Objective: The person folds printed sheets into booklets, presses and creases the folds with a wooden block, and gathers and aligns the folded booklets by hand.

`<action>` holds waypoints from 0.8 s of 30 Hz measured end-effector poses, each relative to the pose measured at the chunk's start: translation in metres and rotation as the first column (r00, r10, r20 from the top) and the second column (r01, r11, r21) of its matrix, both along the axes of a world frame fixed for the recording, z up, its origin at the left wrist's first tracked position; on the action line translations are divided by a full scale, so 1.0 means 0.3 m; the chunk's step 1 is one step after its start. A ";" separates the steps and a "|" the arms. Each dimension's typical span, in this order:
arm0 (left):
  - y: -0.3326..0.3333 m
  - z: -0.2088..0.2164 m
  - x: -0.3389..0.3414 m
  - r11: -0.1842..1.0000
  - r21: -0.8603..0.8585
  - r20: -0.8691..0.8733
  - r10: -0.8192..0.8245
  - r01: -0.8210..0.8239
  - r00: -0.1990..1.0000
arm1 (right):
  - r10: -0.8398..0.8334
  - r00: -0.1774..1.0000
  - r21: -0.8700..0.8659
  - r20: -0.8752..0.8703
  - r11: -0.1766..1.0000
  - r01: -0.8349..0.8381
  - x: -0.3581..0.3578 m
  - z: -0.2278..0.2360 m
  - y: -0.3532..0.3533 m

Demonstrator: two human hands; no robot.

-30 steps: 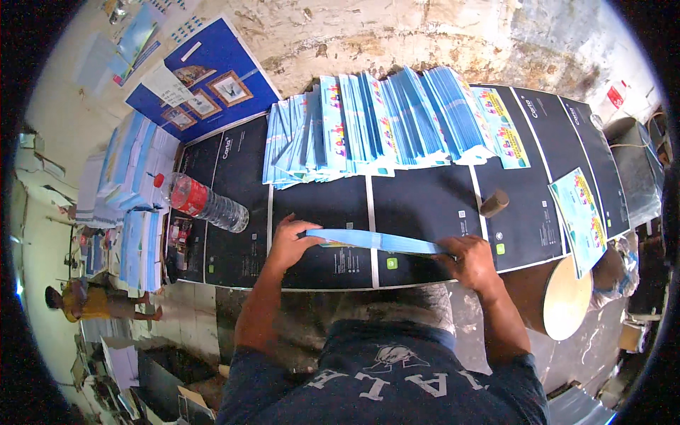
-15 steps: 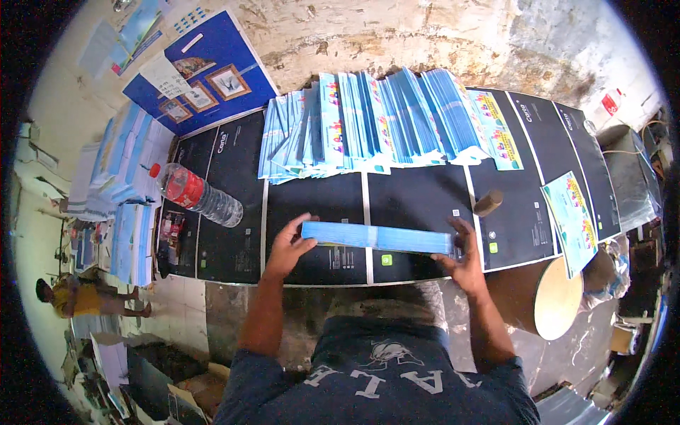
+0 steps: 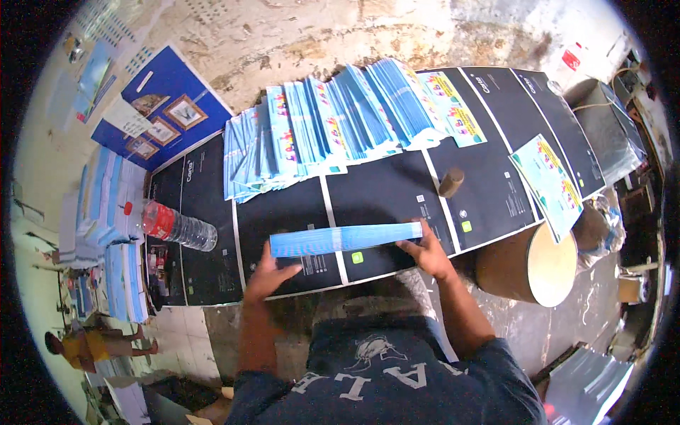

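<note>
Between my hands is a long, narrow bundle of blue printed leaflets, held above the near side of the black-covered table, its edges towards me. My left hand is at the bundle's left end, its fingers partly hidden there and its thumb below the lower edge. My right hand grips the right end, thumb under the near edge and fingers at the end. Beyond the bundle, a long row of similar leaflet stacks leans and overlaps along the table's far side.
A water bottle with a red label lies at the left, near paper piles. A brown cylindrical block stands right of centre. Loose printed sheets overhang the right front edge above a round drum. Another person is far left.
My view has tilted, shifting the table and its contents in the picture. My left thumb has come off the bundle's face to below its lower edge; the bundle stays between my hands.
</note>
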State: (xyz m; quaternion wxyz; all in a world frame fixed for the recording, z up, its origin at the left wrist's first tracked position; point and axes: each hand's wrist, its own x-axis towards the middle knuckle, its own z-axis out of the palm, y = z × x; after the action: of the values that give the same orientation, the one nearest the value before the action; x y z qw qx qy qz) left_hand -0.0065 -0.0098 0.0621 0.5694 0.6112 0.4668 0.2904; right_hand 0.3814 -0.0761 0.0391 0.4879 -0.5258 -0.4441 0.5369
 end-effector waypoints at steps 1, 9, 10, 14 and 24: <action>0.021 0.087 0.018 0.984 0.179 -0.210 0.017 0.021 0.977 | -0.038 0.999 0.027 0.007 0.999 0.038 -0.008 0.014 0.003; 0.063 0.170 0.381 0.645 0.413 -0.864 0.056 0.643 0.500 | -0.150 0.969 0.155 0.196 0.981 0.120 -0.016 -0.109 0.046; 0.060 0.199 0.388 0.665 0.329 -0.894 -0.009 0.670 0.447 | -0.086 0.984 0.098 0.156 0.993 0.071 -0.032 -0.088 0.040; 0.050 0.326 0.470 0.753 0.056 -0.906 -0.237 0.655 0.350 | -0.108 0.963 0.190 0.245 0.980 0.062 0.013 0.017 0.024; 0.128 0.501 0.858 0.963 0.269 0.104 -0.045 0.016 0.993 | -0.277 0.863 0.114 -0.422 0.928 0.354 0.073 0.445 0.135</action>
State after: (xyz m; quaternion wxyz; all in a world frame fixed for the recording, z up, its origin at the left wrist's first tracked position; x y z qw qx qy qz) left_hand 0.2508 0.0285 0.2123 0.5109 0.6727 0.3818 0.3750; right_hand 0.4034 -0.0356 0.1726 0.6968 -0.4229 -0.2915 0.5007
